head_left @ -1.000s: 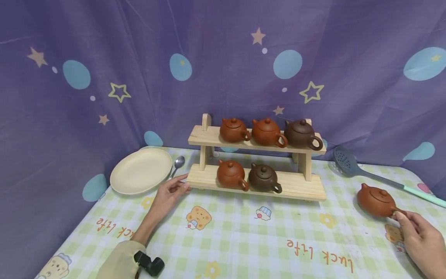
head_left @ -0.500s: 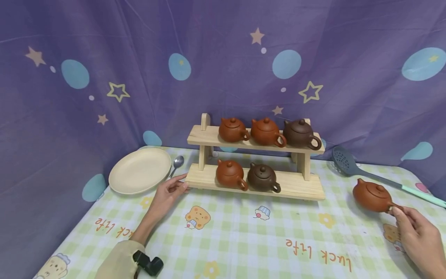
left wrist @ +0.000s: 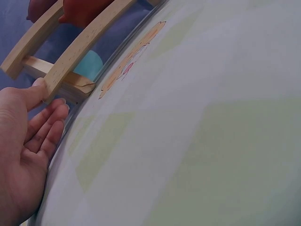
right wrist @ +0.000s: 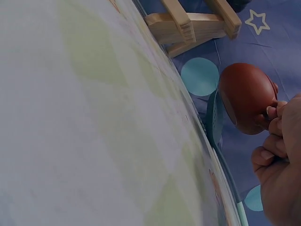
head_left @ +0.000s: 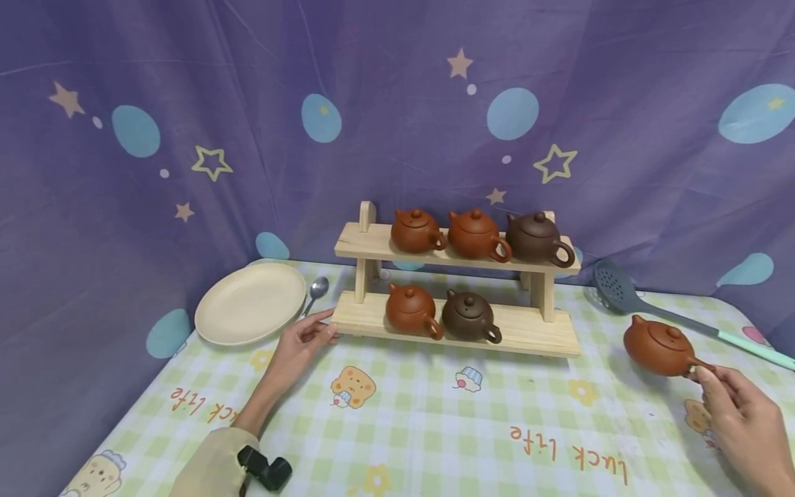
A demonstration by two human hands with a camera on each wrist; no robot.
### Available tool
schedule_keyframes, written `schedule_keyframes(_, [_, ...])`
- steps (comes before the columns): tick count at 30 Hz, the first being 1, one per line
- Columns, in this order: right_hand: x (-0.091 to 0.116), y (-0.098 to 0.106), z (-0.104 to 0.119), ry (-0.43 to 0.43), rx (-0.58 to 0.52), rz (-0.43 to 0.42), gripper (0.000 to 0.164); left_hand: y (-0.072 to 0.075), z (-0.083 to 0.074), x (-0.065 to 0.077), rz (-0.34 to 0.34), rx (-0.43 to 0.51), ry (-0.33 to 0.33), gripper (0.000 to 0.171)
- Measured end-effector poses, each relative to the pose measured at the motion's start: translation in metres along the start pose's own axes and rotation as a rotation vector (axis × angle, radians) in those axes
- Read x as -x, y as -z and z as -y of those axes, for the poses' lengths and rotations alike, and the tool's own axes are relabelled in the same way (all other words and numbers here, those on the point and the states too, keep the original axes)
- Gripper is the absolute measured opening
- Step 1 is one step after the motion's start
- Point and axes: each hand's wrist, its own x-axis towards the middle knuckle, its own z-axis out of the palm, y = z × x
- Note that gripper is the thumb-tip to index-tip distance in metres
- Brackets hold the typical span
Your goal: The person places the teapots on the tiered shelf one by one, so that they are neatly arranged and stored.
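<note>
My right hand (head_left: 744, 419) pinches the handle of a reddish-brown clay teapot (head_left: 658, 347) at the table's right side. In the right wrist view the teapot (right wrist: 247, 98) hangs clear of the tabletop, its lid side turned away. My left hand (head_left: 300, 345) grips the left end of a two-tier wooden shelf (head_left: 534, 330). The left wrist view has the thumb on the lower board (left wrist: 70, 59) and the fingers beneath it. Two reddish teapots and a dark brown teapot (head_left: 533, 238) stand on the upper tier. Below are a reddish teapot (head_left: 410, 310) and a dark teapot (head_left: 468, 317).
A cream oval plate (head_left: 248, 305) lies at the left, with a metal spoon (head_left: 318, 290) beside it. A grey slotted spatula (head_left: 621, 293) with a mint handle lies behind the held teapot. A purple curtain (head_left: 397, 103) hangs behind the checked tablecloth (head_left: 435, 428).
My right hand has carried the teapot slightly left and up, away from the tabletop. The left hand keeps its place on the shelf end.
</note>
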Motion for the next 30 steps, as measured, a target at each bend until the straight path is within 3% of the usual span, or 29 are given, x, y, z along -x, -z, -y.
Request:
schedule_keyframes(5, [0.003, -0.002, 0.003, -0.011, -0.039, 0.029, 0.014, 0.0, 0.0, 0.001, 0.004, 0.0, 0.0, 0.043])
schedule_keyframes(10, [0.005, -0.004, 0.006, -0.017, -0.058, 0.058, 0.024, -0.001, 0.0, 0.002, 0.002, 0.002, 0.01, 0.043])
schedule_keyframes(19, [0.005, -0.008, 0.019, 0.072, -0.209, 0.078, 0.015, -0.002, 0.0, -0.001, 0.002, 0.003, -0.007, 0.042])
schedule_keyframes(30, [0.006, -0.016, 0.039, 0.09, -0.153, 0.078, 0.013, 0.001, -0.001, 0.0, 0.004, -0.004, -0.009, 0.042])
